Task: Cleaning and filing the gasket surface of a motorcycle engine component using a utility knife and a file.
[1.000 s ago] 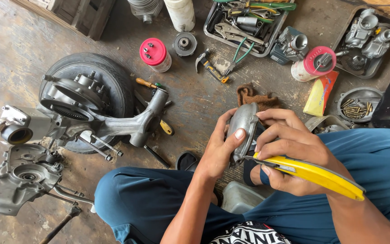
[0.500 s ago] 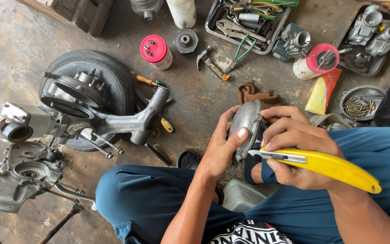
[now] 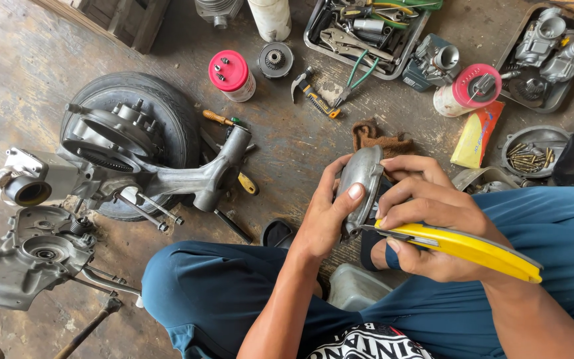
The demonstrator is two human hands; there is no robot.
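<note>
I sit on the floor with my knees in blue trousers. My left hand (image 3: 325,213) grips a grey metal engine cover (image 3: 361,181) from the left, thumb pressed on its face. My right hand (image 3: 426,216) holds a yellow utility knife (image 3: 463,244), its blade end laid against the cover's lower right edge. The fingers of my right hand also rest on the cover's right rim. A brown rag (image 3: 379,138) lies on the floor just beyond the cover.
A small tyre with an engine swingarm (image 3: 134,149) lies at left, an engine case (image 3: 24,256) below it. Two red-lidded tubs (image 3: 231,74) (image 3: 473,90), a tool tray (image 3: 360,30), a carburettor tray (image 3: 549,46), a bowl of screws (image 3: 529,153), a grey tub (image 3: 357,287).
The knife's rear end has dropped a little, and the view has shifted slightly. Both hands stay on the cover.
</note>
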